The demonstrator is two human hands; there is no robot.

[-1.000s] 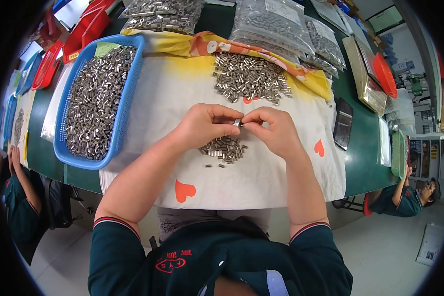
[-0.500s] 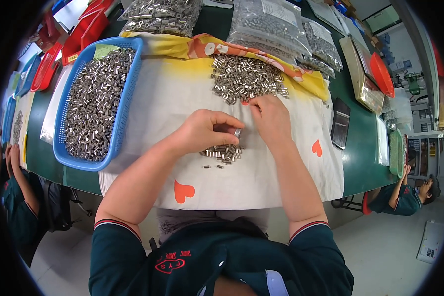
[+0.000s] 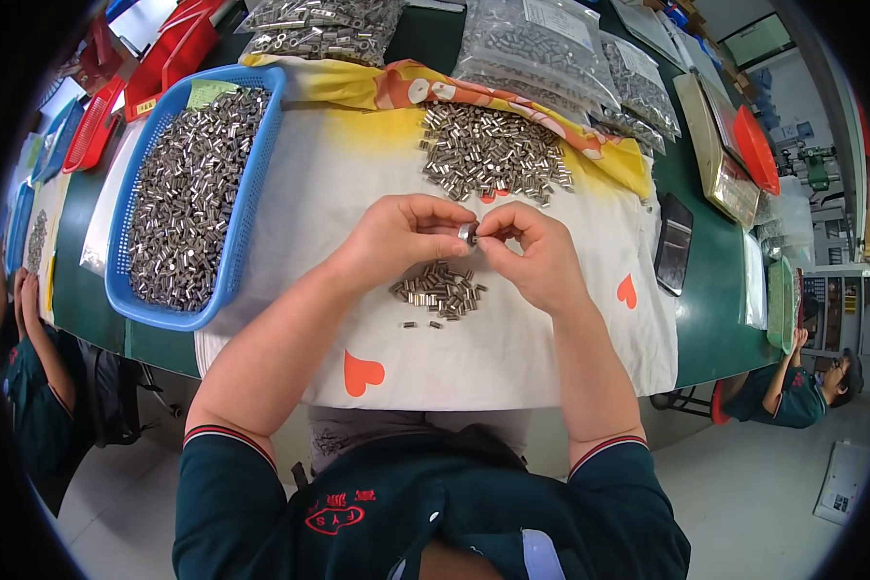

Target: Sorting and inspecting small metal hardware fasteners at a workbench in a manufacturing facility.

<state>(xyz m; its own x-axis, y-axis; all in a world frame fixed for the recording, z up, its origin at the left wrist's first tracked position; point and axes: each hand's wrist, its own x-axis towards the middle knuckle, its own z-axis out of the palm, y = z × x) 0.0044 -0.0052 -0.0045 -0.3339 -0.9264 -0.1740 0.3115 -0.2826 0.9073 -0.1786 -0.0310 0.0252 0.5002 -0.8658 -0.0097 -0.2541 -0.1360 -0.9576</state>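
Observation:
My left hand (image 3: 396, 237) is closed, pinching a short round metal piece (image 3: 467, 233), silver with a dark face, between thumb and fingers. Against its face, the thumb and fingertips of my right hand (image 3: 536, 253) pinch a small metal cylinder (image 3: 476, 240), mostly hidden by the fingers. Just below the hands a small pile of shiny metal cylinders (image 3: 443, 290) lies on a white cloth (image 3: 483, 362), with two loose ones nearer me. Beyond my hands is a larger pile of the same cylinders (image 3: 493, 150).
At the left stands a blue basket (image 3: 116, 256) full of metal cylinders. Bags of metal parts (image 3: 536, 53) lie along the back, behind the cloth's folded yellow edge (image 3: 338, 89). A dark phone-like slab (image 3: 674, 245) is at the right. Other people sit at both sides.
My right hand has come from the edge of the far pile toward me, its fingertips now meeting the round piece in my left hand. The left hand has stayed nearly in place.

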